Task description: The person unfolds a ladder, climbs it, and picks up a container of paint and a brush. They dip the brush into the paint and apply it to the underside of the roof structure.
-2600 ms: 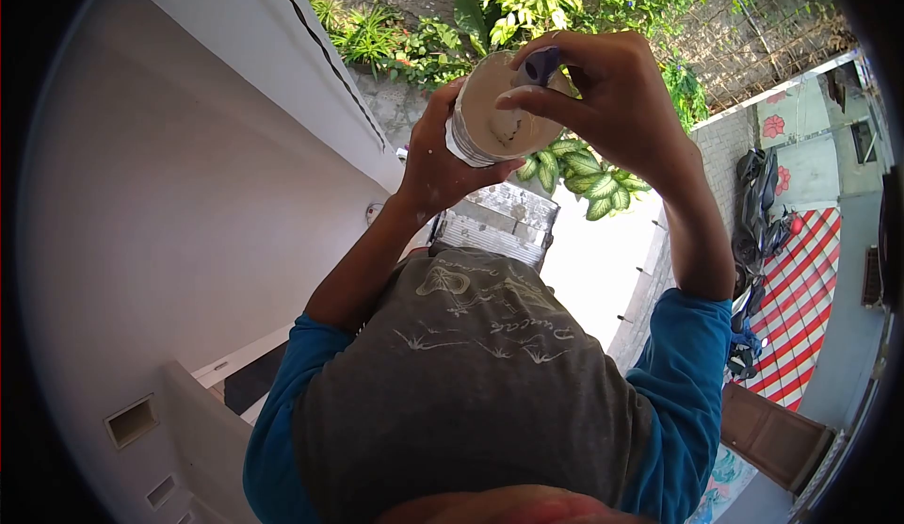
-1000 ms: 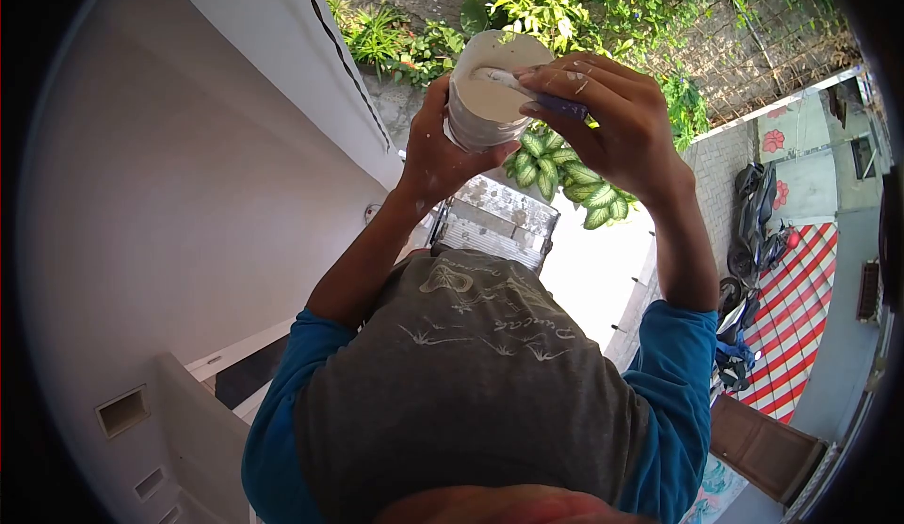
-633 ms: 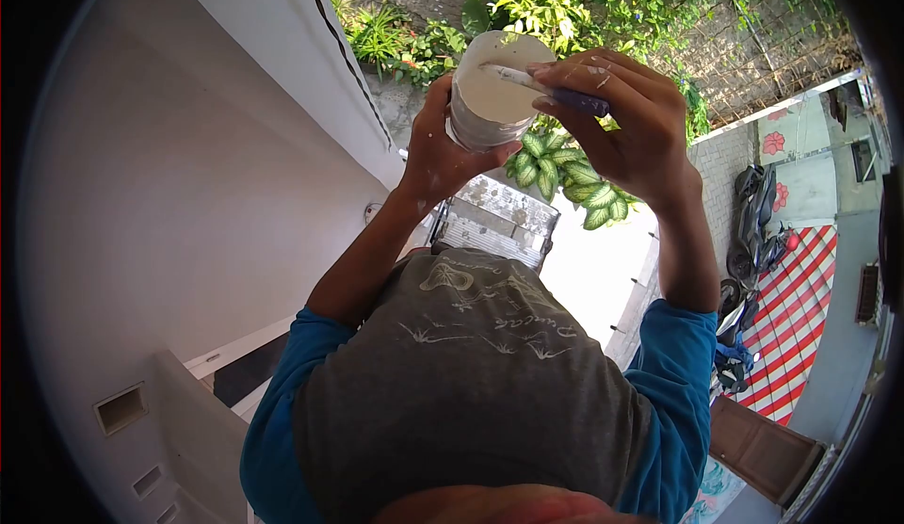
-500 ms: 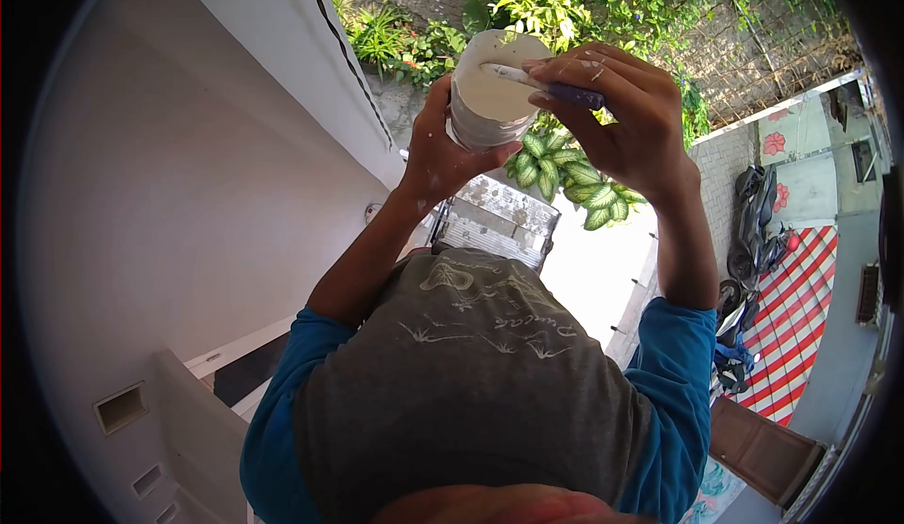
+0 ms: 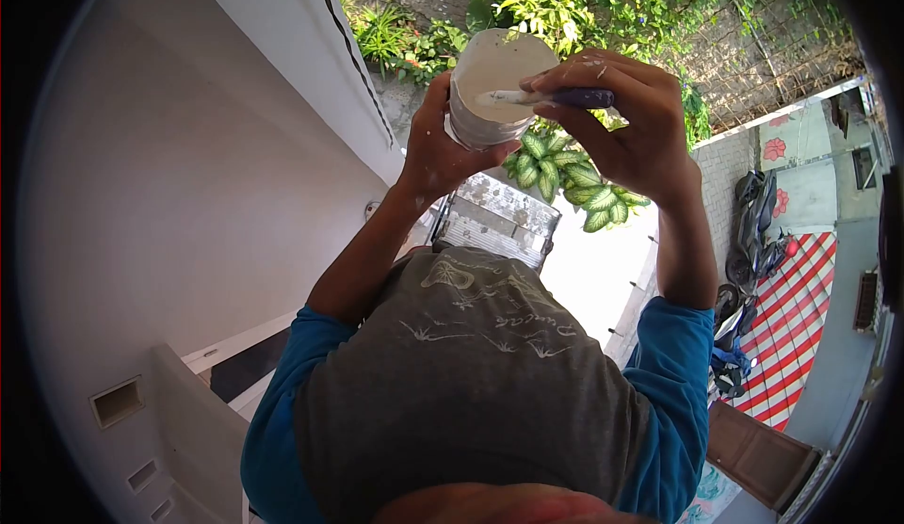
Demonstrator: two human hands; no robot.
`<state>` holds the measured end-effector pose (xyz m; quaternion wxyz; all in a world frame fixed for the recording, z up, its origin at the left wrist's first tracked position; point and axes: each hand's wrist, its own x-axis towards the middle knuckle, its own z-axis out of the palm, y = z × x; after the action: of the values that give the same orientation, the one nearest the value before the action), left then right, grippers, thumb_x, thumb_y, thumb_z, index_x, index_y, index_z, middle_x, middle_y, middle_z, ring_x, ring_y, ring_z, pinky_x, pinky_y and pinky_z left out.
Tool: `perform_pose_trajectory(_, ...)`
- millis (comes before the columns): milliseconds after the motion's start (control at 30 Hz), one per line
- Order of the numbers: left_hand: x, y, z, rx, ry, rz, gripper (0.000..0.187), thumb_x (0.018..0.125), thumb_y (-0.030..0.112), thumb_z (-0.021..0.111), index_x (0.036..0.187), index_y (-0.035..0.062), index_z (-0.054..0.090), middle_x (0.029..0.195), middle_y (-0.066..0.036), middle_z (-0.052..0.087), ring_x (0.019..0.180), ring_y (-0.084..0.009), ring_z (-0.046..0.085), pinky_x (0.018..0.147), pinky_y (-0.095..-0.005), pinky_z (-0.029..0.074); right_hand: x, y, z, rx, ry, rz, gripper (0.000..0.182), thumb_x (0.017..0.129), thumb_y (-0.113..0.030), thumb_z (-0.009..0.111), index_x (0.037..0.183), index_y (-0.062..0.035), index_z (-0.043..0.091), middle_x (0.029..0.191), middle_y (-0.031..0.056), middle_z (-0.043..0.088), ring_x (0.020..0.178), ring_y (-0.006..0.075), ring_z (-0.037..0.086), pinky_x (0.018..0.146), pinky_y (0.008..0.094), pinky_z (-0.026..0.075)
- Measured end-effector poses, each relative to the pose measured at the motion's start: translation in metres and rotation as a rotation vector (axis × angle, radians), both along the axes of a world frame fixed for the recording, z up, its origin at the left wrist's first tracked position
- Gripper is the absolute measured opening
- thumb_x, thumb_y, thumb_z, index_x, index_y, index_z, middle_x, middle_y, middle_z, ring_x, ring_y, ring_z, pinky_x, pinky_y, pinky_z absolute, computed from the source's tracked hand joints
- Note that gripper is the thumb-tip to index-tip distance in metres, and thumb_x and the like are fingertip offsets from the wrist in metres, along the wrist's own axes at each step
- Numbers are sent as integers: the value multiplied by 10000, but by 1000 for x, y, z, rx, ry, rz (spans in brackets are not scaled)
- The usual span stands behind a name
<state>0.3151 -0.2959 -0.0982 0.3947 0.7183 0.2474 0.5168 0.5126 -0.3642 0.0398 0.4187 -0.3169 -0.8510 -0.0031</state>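
My left hand [image 5: 443, 147] is wrapped round the side and lower part of a white, paint-coated cup [image 5: 480, 130], which tips so that its inside shows. Pale, creamy white paint [image 5: 485, 77] fills part of it. In the fingers of my right hand [image 5: 626, 114] is a paintbrush with a dark purple handle [image 5: 586, 98]. The brush's white-smeared front part [image 5: 507, 97] reaches over the rim into the cup, its tip at the paint. White paint specks mark both hands.
Below the cup stands a paint-spattered platform [image 5: 499, 218]. A white wall [image 5: 226, 147] rises on the left. Leafy plants [image 5: 584, 180] grow beyond and under my hands. Parked motorcycles [image 5: 749, 232] and a red-and-white checked surface [image 5: 791, 326] lie far right.
Inside the cup, the brush tip has moved a little lower in view, toward my body. The brush now lies more level. My left hand keeps its hold on the cup.
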Motion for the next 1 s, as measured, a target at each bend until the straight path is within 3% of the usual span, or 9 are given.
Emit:
perform_pose_trajectory(367, 3, -1, 3, 43, -23, -34, 855, 657, 334, 955, 1312, 59, 480, 1186, -131, 657, 1090, -248, 658, 910, -391, 550, 0, 12, 1, 40, -13, -42, 134, 858, -74, 774, 979, -30, 739, 879, 117, 741, 775, 252, 740, 676, 334, 588)
perform_pose_trajectory(667, 1, 2, 1, 24, -50, -42, 842, 666, 326, 949, 1314, 50, 489, 1181, -133, 658, 1101, -245, 659, 907, -387, 555, -2, 18, -5, 72, -38, -12, 150, 859, -95, 771, 984, -28, 722, 880, 117, 739, 795, 283, 737, 700, 367, 593)
perform_pose_trajectory(1000, 2, 3, 0, 35, -75, -73, 836, 672, 316, 950, 1314, 46, 488, 1171, -130, 658, 1082, -243, 659, 894, -381, 552, -8, 17, -4, 136, -190, -45, 152, 823, -145, 801, 943, -89, 725, 850, 83, 734, 790, 232, 704, 819, 379, 484)
